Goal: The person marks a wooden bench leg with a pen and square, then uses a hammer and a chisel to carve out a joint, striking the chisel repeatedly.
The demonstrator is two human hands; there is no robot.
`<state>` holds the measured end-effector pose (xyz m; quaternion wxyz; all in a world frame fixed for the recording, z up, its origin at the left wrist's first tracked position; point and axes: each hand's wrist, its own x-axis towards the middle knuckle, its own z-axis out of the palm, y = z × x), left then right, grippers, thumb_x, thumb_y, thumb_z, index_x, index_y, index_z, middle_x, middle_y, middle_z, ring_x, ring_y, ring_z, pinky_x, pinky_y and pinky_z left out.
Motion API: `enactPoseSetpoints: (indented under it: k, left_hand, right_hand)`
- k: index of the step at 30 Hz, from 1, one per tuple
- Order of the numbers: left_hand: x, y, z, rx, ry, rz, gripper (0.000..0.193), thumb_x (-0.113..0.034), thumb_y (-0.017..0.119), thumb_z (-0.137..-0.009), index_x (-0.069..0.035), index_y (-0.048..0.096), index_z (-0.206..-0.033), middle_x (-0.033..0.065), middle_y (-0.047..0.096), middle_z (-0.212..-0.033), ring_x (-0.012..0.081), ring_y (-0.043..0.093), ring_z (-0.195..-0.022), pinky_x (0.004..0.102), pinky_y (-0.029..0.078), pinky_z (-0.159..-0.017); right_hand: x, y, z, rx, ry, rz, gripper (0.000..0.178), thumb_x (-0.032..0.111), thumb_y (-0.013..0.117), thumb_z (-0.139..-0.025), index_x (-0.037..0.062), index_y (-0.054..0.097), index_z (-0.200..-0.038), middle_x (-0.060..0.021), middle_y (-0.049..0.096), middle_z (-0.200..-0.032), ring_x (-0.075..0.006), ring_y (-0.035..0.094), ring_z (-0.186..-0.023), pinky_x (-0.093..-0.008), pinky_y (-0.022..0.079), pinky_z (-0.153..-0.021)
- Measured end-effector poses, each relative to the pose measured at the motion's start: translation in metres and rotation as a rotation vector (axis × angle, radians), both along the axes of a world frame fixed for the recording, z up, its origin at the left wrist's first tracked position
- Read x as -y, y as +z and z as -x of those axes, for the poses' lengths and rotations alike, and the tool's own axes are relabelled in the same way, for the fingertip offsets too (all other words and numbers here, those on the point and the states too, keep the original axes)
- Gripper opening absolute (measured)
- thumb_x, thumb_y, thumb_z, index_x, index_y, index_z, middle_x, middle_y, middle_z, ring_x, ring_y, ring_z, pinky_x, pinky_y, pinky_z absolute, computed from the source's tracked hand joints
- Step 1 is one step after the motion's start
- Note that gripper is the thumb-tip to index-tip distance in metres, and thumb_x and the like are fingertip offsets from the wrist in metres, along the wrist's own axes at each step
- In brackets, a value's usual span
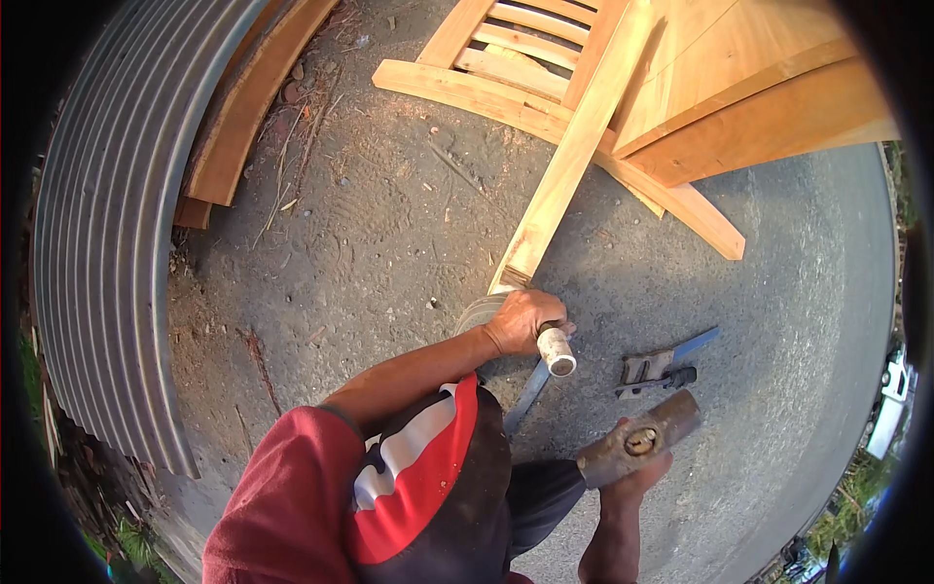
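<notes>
My left hand (528, 319) is closed around a chisel with a whitish, round-ended handle (556, 352); its blade is mostly hidden behind the fingers. It sits at the near end of a long wooden beam (569, 156), beside a dark cut notch (514, 278). Lower right, my right hand (637, 477) grips a hammer, its heavy worn metal head (642, 440) raised toward me and covering most of the handle. The hammer head is apart from the chisel. A grey ribbed, rounded thing (481, 311) lies under my left wrist; its kind is unclear.
The beam leans across a slatted wooden frame (467, 90), next to a broad wooden panel (749, 127). On the concrete lies a clamp-like metal tool with a blue bar (662, 370); another blue bar (528, 397) is near my leg. Corrugated sheet (117, 234) and planks (258, 107) are left.
</notes>
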<state>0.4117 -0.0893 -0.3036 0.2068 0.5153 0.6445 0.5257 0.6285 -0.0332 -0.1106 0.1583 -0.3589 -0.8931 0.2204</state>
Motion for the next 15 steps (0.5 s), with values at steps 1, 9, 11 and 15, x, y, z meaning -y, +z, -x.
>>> enactPoseSetpoints:
  k: [1, 9, 11, 15]
  left_hand:
    - [-0.003, 0.005, -0.001, -0.001, -0.005, 0.004, 0.032, -0.028, 0.075, -0.085, -0.007, 0.056, -0.069, 0.0123, 0.06, -0.07, 0.0359, 0.062, -0.068, 0.0477, 0.048, -0.061]
    - [-0.002, -0.001, -0.003, 0.016, 0.053, -0.005, 0.03, -0.02, 0.079, -0.081, -0.008, 0.056, -0.067, 0.0091, 0.058, -0.065, 0.032, 0.06, -0.061, 0.0438, 0.047, -0.055]
    - [-0.012, 0.002, 0.009, -0.031, 0.059, -0.041, 0.03, -0.019, 0.08, -0.08, -0.008, 0.055, -0.067, 0.0091, 0.058, -0.065, 0.0319, 0.059, -0.061, 0.0438, 0.046, -0.055]
    - [0.0, -0.002, 0.002, -0.003, 0.044, -0.021, 0.03, -0.018, 0.08, -0.08, -0.008, 0.054, -0.068, 0.0088, 0.057, -0.065, 0.0315, 0.059, -0.061, 0.0433, 0.046, -0.054]
  right_hand:
    - [0.004, 0.017, -0.013, -0.025, -0.105, -0.087, 0.014, 0.002, 0.063, -0.088, 0.0044, 0.049, -0.088, -0.0103, 0.06, -0.071, -0.0256, 0.06, -0.061, -0.037, 0.05, -0.062]
    - [0.003, -0.057, 0.012, 0.319, 0.21, -0.071, 0.025, 0.008, 0.071, -0.078, 0.0078, 0.046, -0.084, -0.0081, 0.055, -0.069, -0.0257, 0.06, -0.055, -0.0364, 0.049, -0.048]
    - [-0.008, -0.028, 0.016, 0.214, 0.243, -0.132, 0.027, 0.009, 0.076, -0.065, 0.0106, 0.052, -0.078, -0.006, 0.057, -0.07, -0.0276, 0.06, -0.053, -0.0361, 0.049, -0.05]
    - [0.012, 0.03, 0.009, -0.362, 0.144, -0.031, 0.03, -0.002, 0.068, -0.08, 0.0154, 0.044, -0.084, -0.0027, 0.05, -0.063, -0.0221, 0.057, -0.048, -0.0332, 0.048, -0.044]
